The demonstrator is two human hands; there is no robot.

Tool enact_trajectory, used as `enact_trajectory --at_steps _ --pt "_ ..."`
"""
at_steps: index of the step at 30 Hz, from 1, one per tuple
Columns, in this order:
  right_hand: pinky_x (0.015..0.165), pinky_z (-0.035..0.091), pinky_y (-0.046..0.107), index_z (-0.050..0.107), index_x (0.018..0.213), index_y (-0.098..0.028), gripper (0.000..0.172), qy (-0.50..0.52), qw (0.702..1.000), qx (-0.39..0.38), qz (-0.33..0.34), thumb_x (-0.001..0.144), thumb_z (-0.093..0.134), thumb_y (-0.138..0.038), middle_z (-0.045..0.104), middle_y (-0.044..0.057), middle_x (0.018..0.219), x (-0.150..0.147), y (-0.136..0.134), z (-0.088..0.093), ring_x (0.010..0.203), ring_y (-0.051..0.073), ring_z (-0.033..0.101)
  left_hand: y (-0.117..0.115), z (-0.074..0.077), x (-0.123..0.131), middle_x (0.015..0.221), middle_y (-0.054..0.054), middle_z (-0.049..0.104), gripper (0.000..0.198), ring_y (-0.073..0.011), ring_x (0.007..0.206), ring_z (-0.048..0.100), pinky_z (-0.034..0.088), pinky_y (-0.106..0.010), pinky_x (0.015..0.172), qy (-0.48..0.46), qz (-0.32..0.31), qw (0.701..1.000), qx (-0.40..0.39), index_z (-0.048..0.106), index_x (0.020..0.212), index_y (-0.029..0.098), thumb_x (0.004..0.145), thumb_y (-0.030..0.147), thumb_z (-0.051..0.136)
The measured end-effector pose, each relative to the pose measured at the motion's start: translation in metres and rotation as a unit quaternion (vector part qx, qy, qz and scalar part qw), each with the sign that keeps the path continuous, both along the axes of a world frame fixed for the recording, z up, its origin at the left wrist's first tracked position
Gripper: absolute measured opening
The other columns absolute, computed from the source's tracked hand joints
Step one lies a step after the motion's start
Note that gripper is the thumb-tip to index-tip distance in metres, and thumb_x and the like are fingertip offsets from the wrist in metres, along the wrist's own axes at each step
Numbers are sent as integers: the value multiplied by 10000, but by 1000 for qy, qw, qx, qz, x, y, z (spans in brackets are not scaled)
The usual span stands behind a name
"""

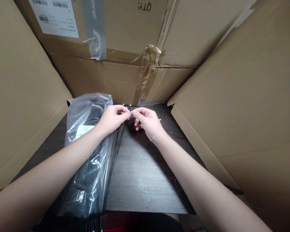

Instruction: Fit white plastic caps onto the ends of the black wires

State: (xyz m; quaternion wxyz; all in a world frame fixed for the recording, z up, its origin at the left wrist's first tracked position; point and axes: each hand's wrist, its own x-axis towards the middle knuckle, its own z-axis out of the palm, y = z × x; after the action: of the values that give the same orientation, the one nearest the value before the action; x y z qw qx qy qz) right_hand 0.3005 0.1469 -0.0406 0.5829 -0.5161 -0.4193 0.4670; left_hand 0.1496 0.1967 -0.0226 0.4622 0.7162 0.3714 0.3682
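My left hand [115,118] and my right hand [147,121] meet above the dark tabletop, fingertips almost touching. Each is closed in a pinch. A tiny white piece [132,111] shows at my right fingertips; its exact kind is too small to tell. Whatever my left fingers pinch is mostly hidden by them. Thin black cables [116,146] run from near my left hand towards the table's front edge. Small white cable ends [130,105] show just beyond the hands. Under my left forearm lies a clear plastic bag [87,100] full of black cables, with a white label [84,130].
Cardboard walls close in on the left [21,90] and right [251,90]. A large taped carton [120,74] stands at the back. The dark wooden table [145,183] ends near my body. A small white bit [159,120] lies right of my right hand.
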Motion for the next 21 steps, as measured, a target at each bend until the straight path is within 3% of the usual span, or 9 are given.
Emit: enact_trajectory --at_steps 15,21 --pt "389 446 181 645 760 -173 338 14 1000 -12 9 667 828 -441 589 -30 687 0 -2 2 496 66 510 0 1 -1 680 -16 685 146 -131 626 571 457 -273 650 6 7 1000 -3 692 686 151 711 294 675" --pt "387 453 187 639 754 -174 368 -37 999 10 5 670 823 -481 559 -43 626 2 1 0 478 73 506 0 1 -2 670 -10 674 146 -128 613 555 437 -272 631 16 4 1000 1 689 682 152 714 294 675"
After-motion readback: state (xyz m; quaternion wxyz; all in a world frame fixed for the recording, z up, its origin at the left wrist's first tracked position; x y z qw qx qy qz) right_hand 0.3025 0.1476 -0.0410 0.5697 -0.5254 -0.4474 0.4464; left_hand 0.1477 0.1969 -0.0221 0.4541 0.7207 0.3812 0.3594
